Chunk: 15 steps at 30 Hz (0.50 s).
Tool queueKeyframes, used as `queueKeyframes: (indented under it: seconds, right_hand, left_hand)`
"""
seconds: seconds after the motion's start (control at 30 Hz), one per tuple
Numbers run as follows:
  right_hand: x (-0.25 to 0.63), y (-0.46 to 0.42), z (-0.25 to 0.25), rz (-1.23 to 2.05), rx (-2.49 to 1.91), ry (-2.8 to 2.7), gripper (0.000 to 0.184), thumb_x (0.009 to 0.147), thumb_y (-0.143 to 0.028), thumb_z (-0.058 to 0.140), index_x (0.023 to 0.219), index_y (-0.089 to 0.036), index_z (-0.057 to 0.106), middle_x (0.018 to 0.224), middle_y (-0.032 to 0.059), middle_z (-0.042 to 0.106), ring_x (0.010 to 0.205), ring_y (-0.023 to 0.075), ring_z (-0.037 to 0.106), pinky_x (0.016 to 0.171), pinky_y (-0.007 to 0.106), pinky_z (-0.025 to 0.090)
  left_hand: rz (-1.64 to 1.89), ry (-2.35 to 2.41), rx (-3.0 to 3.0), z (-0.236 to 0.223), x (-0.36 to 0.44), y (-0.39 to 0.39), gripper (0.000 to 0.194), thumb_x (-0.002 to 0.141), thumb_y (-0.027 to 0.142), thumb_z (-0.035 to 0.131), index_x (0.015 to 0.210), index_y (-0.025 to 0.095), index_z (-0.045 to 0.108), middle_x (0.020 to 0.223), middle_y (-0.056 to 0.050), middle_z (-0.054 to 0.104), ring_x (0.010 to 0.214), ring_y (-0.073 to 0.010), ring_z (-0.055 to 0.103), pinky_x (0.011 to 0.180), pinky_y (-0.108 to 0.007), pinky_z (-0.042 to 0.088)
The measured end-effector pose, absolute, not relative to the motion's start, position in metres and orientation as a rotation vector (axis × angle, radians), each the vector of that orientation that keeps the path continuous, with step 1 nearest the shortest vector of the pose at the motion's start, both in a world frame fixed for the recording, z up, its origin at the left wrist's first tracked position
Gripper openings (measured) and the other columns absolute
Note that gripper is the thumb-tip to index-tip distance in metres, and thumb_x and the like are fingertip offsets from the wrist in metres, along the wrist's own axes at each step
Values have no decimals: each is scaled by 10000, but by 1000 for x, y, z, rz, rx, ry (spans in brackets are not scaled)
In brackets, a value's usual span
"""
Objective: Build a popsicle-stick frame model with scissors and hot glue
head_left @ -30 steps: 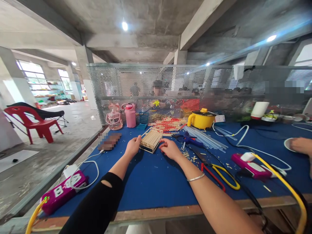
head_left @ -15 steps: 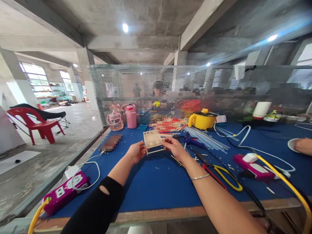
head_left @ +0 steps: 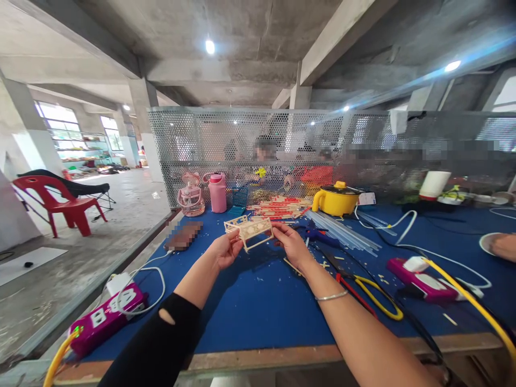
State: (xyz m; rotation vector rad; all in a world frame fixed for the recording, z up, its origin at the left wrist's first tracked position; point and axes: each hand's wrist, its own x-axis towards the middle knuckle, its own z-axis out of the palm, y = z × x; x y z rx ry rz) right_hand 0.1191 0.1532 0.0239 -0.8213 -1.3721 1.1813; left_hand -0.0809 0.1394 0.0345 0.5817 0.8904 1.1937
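Stick frame tilted, long axis seemingly left-to-right — left hand, right hand pinching opposite ends.

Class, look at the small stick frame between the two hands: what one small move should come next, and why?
Probably level the stick frame and ease it down to the blue mat: the left hand and right hand hold it at opposite sides, and it looks tilted, its front rail sloping down toward the left.
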Motion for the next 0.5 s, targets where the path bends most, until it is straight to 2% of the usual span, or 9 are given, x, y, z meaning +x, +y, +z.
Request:
queueKeyframes:
  seconds: [0.07,0.27,0.37,0.5]
  right_hand:
    - [119,152,24,1211,-816,-1380,340,678,-456,684,933,-232,664,719,-10,665,620,127,529,565,242,365]
    - [117,148,24,1308,-817,-1433,280,628,-448,733,663,-184,645,520,-65,511,462,61,358,459,213,241]
    - [117,147,26,1343,-845,-1439,284,583,-420,766,680,-176,657,566,-51,562,495,73,422,478,212,295]
    - [117,146,27,1341,-851,-1443,313,617,-454,731,745,-173,684,667,-6,649,607,129,551,611,266,420]
  left_hand:
    - [1152,910,535,38,-84,137,195,916,181,463,880,57,609,668,-68,672,496,-86,649,431,-101,520]
    - [1060,953,481,41,-85,131,160,878,166,533,936,51,628,696,-80,699,487,-111,659,410,-113,520]
    - [1050,966,489,41,-83,131,175,874,157,536,971,42,625,696,-87,704,476,-117,657,405,-119,520]
    - [1064,970,505,39,-82,131,206,897,162,494,1023,43,606,686,-80,703,482,-114,659,401,-117,515]
